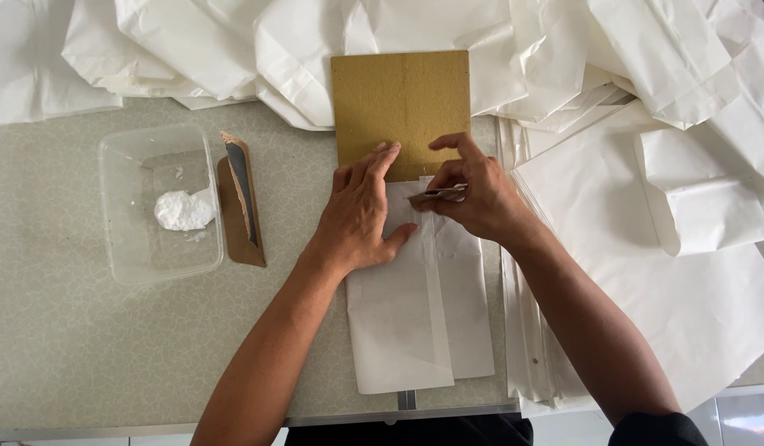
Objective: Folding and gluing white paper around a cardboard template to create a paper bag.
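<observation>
A clear, rounded-corner plastic tub point(161, 202) sits at the left on the pale, crackle-patterned tabletop point(60, 330); inside it lies a lump of white paste point(184, 210) with a few smears on the floor of the tub. Just beside its right wall rests a brown cardboard scrap point(240, 202) with a grey, paste-stained strip on top. Bare tabletop lies open below and left of the tub.

The left hand point(361, 215) lies flat, fingers together, pressing down on a folded white paper sheet point(419, 318), smooth and rectangular, which runs toward the near table edge. Its upper end overlaps a tan, fibrous rectangular board point(401, 103). The right hand point(473, 194) is pinched shut on a small thin tool point(436, 195) at the paper's top edge, forefinger raised over the board.

To the right a stack of flat white paper sheets point(646, 272) fills the table, and crumpled white sheets point(258, 41) are heaped along the far edge.
</observation>
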